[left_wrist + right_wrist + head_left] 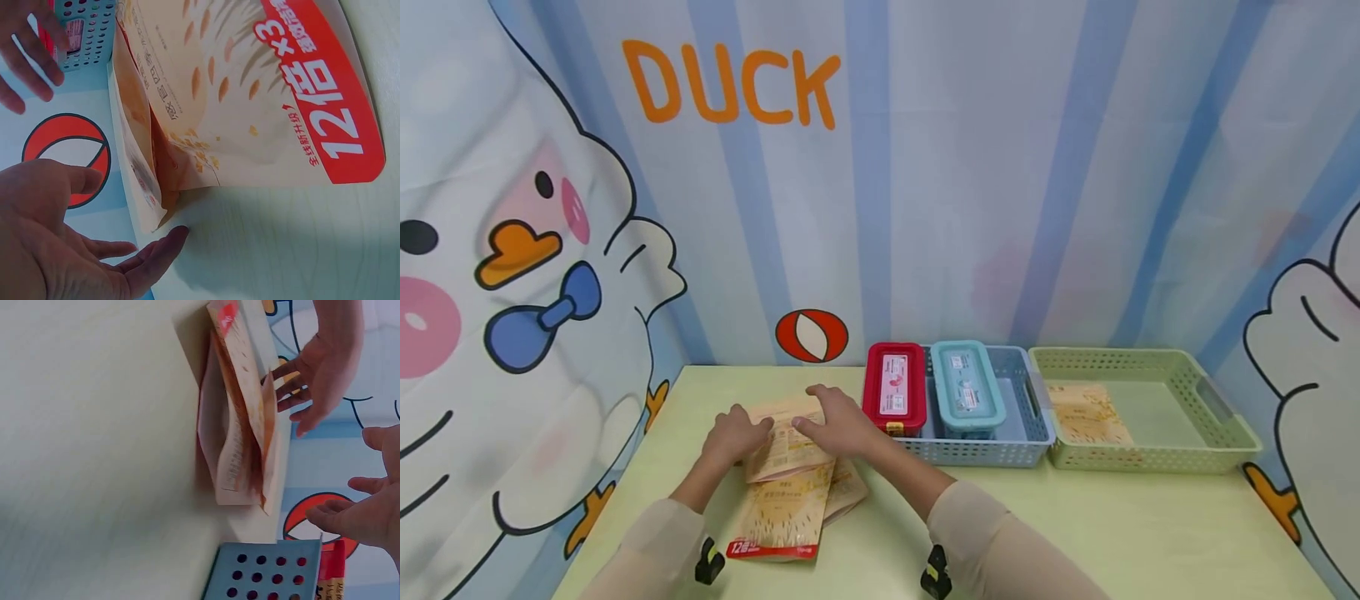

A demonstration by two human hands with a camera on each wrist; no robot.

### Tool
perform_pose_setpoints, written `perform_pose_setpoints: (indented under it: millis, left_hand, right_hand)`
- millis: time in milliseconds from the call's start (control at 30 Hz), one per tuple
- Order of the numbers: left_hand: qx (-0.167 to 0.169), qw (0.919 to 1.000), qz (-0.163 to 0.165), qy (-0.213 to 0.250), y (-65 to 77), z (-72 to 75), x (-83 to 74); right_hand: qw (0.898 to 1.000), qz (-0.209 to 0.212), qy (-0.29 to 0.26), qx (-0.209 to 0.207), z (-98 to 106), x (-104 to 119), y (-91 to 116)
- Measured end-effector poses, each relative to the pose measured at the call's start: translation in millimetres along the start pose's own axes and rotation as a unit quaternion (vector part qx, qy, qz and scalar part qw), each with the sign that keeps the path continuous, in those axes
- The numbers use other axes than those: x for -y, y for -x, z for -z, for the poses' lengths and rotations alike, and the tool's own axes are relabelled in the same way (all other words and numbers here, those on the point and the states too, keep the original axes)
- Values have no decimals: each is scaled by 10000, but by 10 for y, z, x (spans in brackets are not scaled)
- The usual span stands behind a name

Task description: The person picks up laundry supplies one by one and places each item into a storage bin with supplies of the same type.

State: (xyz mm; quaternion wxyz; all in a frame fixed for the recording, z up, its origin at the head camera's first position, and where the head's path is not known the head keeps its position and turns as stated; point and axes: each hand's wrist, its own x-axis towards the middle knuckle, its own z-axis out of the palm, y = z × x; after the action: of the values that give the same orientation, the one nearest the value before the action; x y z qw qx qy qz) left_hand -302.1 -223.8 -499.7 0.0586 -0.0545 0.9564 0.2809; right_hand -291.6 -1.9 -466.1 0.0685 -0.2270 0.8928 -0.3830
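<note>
Several flat tan paper packets lie in a loose stack on the table in the head view. The top packet (786, 454) shows small printed text. Below it, a packet (790, 508) with printed grain and a red strip points toward the person, and another packet (847, 492) sticks out to the right. My left hand (732, 437) is at the stack's left edge, fingers loosely spread in the left wrist view. My right hand (841, 423) hovers by the upper right of the stack, thumb and fingers apart. In the right wrist view, both hands are apart from the packets (240, 437).
A blue perforated basket (977, 452) to the right holds a red-lidded box (912, 392) and a teal-lidded box (966, 387). Beside it is a green basket (1157, 457) with a tan packet (1086, 414) inside. A duck-print curtain (955, 167) hangs behind the table (1112, 533).
</note>
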Motion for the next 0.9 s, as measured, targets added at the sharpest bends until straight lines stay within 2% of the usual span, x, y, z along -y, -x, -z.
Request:
perform_pose_setpoints:
  millis: [100, 333, 567, 900]
  left_hand:
    - [-38, 10000, 52, 39, -1, -18, 11]
    - [-12, 9981, -163, 590, -80, -93, 77]
    - [55, 9974, -7, 717, -78, -97, 76]
    - [209, 9941, 204, 1042, -95, -116, 127]
  right_hand:
    - [9997, -214, -83, 36, -89, -26, 3]
    - [9980, -495, -387, 94, -207, -123, -15]
    - [9959, -774, -396, 243, -276, -187, -20]
    - [9955, -824, -347, 327, -322, -216, -19]
